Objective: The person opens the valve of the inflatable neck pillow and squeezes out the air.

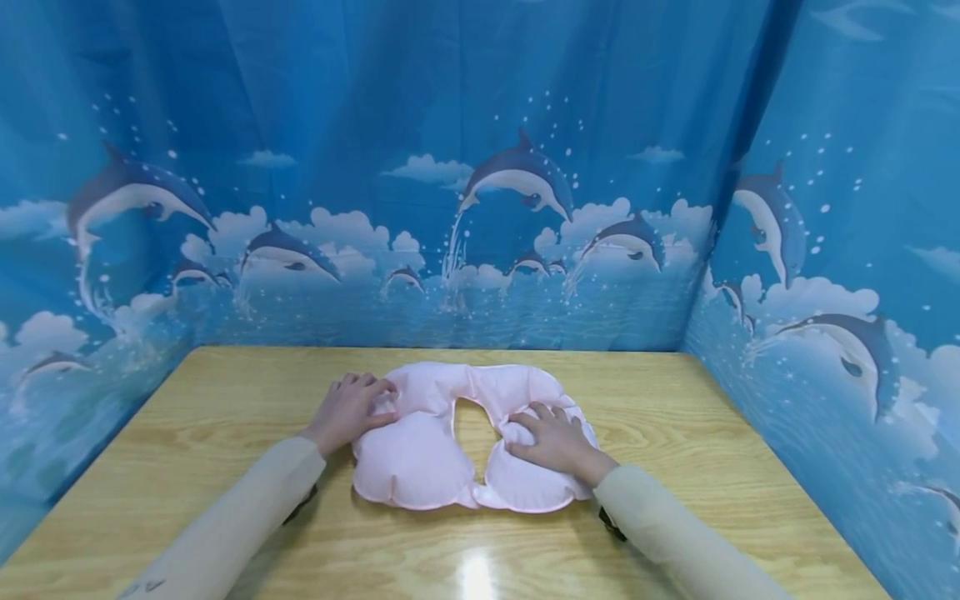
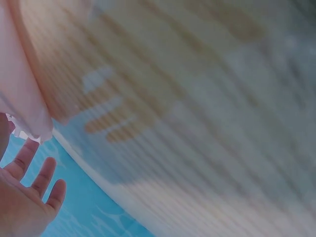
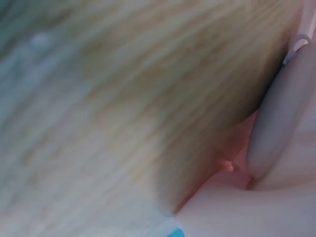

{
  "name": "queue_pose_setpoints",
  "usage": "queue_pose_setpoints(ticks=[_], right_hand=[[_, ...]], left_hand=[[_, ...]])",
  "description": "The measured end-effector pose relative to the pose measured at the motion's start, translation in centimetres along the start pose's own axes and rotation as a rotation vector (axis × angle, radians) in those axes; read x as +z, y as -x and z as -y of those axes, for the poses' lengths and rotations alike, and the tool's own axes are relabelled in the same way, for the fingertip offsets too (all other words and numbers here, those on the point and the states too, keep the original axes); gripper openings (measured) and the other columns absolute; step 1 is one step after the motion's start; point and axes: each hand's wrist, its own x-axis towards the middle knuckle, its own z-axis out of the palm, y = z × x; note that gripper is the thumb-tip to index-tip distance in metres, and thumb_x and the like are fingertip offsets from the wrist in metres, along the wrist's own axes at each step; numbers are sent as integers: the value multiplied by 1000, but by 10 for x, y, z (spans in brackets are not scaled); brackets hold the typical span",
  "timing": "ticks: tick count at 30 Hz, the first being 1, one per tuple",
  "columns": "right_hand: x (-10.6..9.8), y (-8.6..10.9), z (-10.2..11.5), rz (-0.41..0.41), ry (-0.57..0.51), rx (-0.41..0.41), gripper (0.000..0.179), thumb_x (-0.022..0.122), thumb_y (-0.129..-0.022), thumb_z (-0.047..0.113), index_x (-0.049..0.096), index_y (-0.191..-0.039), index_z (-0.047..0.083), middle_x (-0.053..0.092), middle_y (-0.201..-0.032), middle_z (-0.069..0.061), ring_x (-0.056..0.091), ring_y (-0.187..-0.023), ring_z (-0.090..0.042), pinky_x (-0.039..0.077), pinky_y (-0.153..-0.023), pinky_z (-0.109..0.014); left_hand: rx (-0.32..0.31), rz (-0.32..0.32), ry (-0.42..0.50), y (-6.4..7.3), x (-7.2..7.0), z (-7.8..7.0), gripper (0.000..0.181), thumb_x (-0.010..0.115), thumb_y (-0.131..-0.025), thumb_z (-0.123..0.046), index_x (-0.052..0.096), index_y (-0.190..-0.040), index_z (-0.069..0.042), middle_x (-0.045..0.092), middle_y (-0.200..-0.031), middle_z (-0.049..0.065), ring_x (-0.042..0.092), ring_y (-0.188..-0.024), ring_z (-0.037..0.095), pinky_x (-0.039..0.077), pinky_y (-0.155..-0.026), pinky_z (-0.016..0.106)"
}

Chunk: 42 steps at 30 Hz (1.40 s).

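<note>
Lying flat, long axis left-right: pink pillow (image 1: 414,460) | ends toward near side | hands (image 1: 349,414) (image 1: 553,443) spread, touching it, gripping nothing

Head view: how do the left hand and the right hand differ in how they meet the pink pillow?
The left hand is at the left outer edge of the pink pillow, while the right hand lies on top of its right side. The left hand appears slightly higher in the head picture than the right hand. Both touch the pillow.

Left hand (image 2: 24,202) partial at wrist view's edge; tabletop (image 2: 207,133) blurry
</note>
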Motion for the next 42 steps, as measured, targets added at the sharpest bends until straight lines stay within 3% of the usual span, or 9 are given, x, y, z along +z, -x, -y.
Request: queue_pose_setpoints(ticks=[21,27,34,42], right_hand=[[-5,-1,-1,-5,61,-65,49,50,-83,54,52,-124,27,47,-133,-7,45,-114,-41,35,-84,-61],[-10,5,0,-25,19,-49,53,51,-83,53,51,-127,24,46,-134,-11,44,-116,-43,32,-88,-62],[-11,13,2,-37,-6,-29,65,50,-80,65,46,-132,26,42,-139,-13,41,-121,-41,30,-94,-61],[-7,23,1,-27,3,-65,91,57,-65,76,39,-137,24,34,-144,-13,36,-125,-42,28,-93,-64]], left_hand=[[16,35,-5,3,4,1,35,67,-77,-45,61,-104,-24,57,-101,5,49,-99,32,37,-79,50],[12,56,-29,3,5,0,35,67,-77,-46,60,-103,-23,57,-104,6,48,-101,33,37,-79,51],[25,38,-33,3,8,2,35,67,-76,-47,60,-102,-24,56,-102,6,49,-99,33,37,-77,50],[29,33,-31,3,10,4,36,67,-77,-48,60,-103,-24,56,-102,4,49,-98,32,37,-77,49]])
